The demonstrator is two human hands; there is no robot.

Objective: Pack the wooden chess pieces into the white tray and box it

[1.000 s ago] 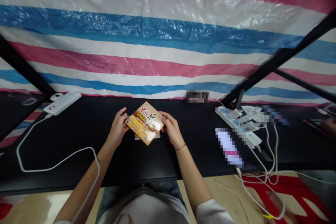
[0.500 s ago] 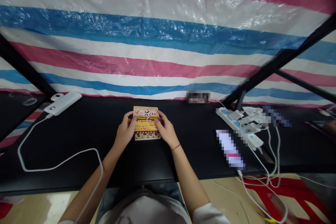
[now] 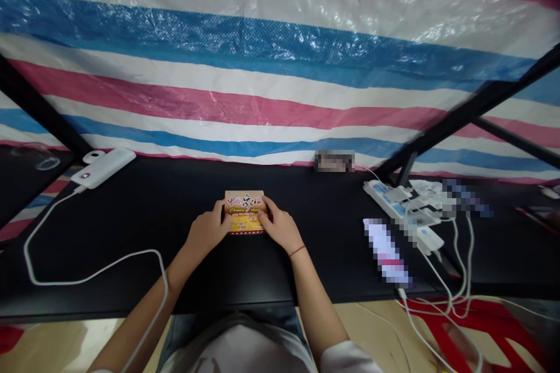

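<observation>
A tan and yellow Chinese chess box (image 3: 245, 222) lies on the black table in front of me, its printed lid facing up. Along its left side, my left hand (image 3: 213, 224) grips it with the thumb on the top. My right hand (image 3: 280, 224) clasps the opposite side, thumb also on the lid; a thin red string circles that wrist. The lid hides whatever is inside the box.
A white power bank (image 3: 105, 168) with a looping white cable sits at the left. To the right are a blurred-out phone (image 3: 385, 253) and a power strip (image 3: 385, 193) crowded with chargers and cords. A striped tarp (image 3: 245, 93) hangs behind the table (image 3: 175, 180).
The lid has slid toward me over the row of round pieces that showed at the box's near edge; those pieces are now covered. Both hands moved with it. The view shifted slightly.
</observation>
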